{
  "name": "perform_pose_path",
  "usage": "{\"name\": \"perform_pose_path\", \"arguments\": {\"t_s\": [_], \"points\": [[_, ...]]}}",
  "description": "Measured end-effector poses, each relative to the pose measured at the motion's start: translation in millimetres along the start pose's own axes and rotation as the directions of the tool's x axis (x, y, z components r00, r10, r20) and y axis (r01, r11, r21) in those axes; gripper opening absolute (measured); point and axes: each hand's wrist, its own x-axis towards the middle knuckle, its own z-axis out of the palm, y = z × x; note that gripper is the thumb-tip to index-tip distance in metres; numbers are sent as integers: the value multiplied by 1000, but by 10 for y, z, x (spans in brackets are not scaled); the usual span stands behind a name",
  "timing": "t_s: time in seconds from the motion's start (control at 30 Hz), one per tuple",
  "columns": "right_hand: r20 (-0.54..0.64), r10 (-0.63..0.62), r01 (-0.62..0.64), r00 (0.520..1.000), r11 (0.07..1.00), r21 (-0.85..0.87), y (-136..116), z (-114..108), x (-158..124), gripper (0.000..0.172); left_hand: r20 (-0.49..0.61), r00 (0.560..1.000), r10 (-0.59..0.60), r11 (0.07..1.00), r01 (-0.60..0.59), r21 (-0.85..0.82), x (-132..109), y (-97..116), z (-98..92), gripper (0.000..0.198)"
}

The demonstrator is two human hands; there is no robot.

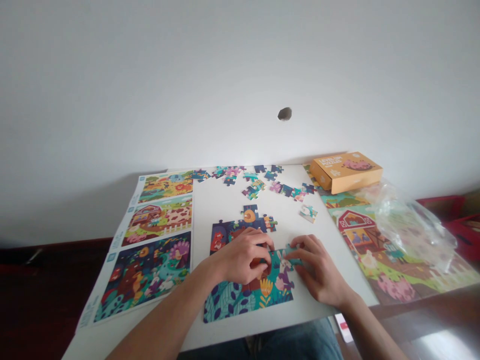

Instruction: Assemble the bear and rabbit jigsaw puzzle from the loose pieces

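Note:
A partly joined jigsaw puzzle (pixel 232 300) lies near the front of the white table, showing dark blue and teal forest art with a rabbit and a yellow flower. My left hand (pixel 247 255) rests on its middle, fingers curled with the tips down against the pieces, covering part of the picture. At the puzzle's right edge, my right hand (pixel 318 270) pinches a teal puzzle piece (pixel 293 254) beside the rabbit. The fingers partly hide that piece, so I cannot tell whether it is locked in. A loose piece with a white animal (pixel 308 213) lies beyond my right hand.
Several loose puzzle pieces (pixel 256 189) are scattered toward the wall. A reference sheet (pixel 161 220) with three pictures lies left. On the right are an orange puzzle box (pixel 347 172), a farm picture sheet (pixel 375 265) and a clear plastic bag (pixel 412 225). The wall (pixel 225 90) borders the table's back.

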Motion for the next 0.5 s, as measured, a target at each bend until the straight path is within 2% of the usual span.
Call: {"name": "perform_pose_path", "arguments": {"t_s": [0.2,0.37,0.5], "points": [[-7,-6,5,1000,1000,-22,-15,6,5,26,17,1000,-13,1000,12,4,-2,15,-3,11],[-32,-5,4,999,1000,-28,-29,21,-5,34,32,999,-33,998,31,61,12,101,15,33],[-78,-5,5,997,1000,-8,-22,37,-13,31,30,999,-39,995,36,91,26,144,58,31]]}}
